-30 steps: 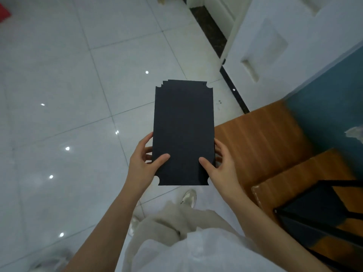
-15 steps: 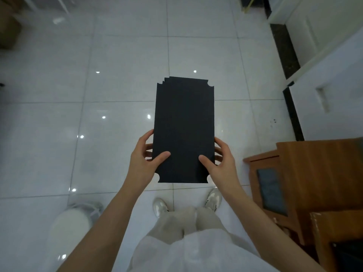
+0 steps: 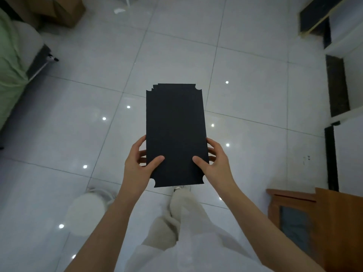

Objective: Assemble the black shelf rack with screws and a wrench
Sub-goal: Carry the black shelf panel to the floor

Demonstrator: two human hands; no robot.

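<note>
A stack of flat black shelf boards (image 3: 174, 130) with notched corners is held out in front of me above the floor. My left hand (image 3: 138, 165) grips its near left edge, thumb on top and fingers underneath. My right hand (image 3: 215, 163) grips the near right edge the same way. Stepped edges at the far left corner show more than one board in the stack. No screws, wrench or rack frame are in view.
Glossy white floor tiles (image 3: 245, 91) lie below. A wooden cabinet (image 3: 324, 218) stands at the lower right. A cardboard box (image 3: 60, 10) sits at the top left, beside pale green fabric (image 3: 9, 71). White wall and dark skirting (image 3: 336, 85) run along the right.
The view has swung left over the floor: the wooden furniture slid to the right edge, and the box and green fabric came into view. Both hands keep the same hold on the boards.
</note>
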